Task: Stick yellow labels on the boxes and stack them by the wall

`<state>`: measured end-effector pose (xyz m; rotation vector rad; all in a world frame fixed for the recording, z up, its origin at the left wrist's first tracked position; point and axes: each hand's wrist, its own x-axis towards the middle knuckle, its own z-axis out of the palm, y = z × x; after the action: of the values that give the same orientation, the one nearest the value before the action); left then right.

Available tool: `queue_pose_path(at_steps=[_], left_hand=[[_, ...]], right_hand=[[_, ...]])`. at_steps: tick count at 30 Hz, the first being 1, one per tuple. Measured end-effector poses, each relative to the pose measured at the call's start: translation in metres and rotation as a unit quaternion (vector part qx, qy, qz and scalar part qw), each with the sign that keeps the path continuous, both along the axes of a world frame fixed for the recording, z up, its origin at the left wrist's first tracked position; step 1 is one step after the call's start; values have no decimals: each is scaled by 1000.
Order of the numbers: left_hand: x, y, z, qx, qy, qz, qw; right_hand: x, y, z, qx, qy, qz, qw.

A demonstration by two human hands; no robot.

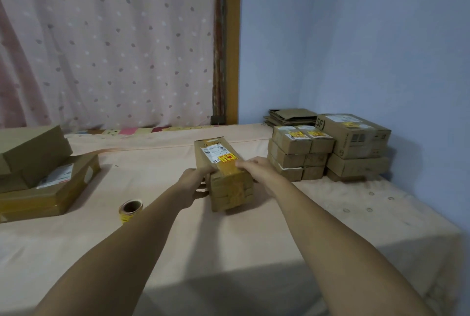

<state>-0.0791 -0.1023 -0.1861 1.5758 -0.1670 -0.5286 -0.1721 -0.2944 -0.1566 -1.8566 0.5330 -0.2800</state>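
Long box (230,189): brown cardboard, taped, lies flat at centre, short end toward cam; white slip + yellow label (227,158) on its top; left hand (192,184) & right hand (256,168) grip near end, one per side; label roll (130,209) lies apart, to its left; labelled stack (330,149) sits by the wall (381,61), at right; unlabelled boxes (43,175) piled far left.

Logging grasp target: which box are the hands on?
The long box, centre, yellow label on top, gripped by left hand and right hand; wall stack and left pile untouched.
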Motion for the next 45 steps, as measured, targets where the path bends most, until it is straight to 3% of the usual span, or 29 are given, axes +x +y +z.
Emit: queue_pose_path(at_steps=[4,9,14,45], left_hand=[[-16,-40,-2,-51,-7,-34,998],[-31,-80,-12,1,-25,-98,995],[-29,-107,-19,-6,-31,-87,996],[-26,-132,-14,4,-25,-97,995]], right_hand=[[-12,-31,-9,-13,-43,-33,998],[-27,-72,-34,-71,-15,-92,993],[-35,-89,-46,-72,-44,-156,984],[-32,-89,-53,-109,-35,-172,978]])
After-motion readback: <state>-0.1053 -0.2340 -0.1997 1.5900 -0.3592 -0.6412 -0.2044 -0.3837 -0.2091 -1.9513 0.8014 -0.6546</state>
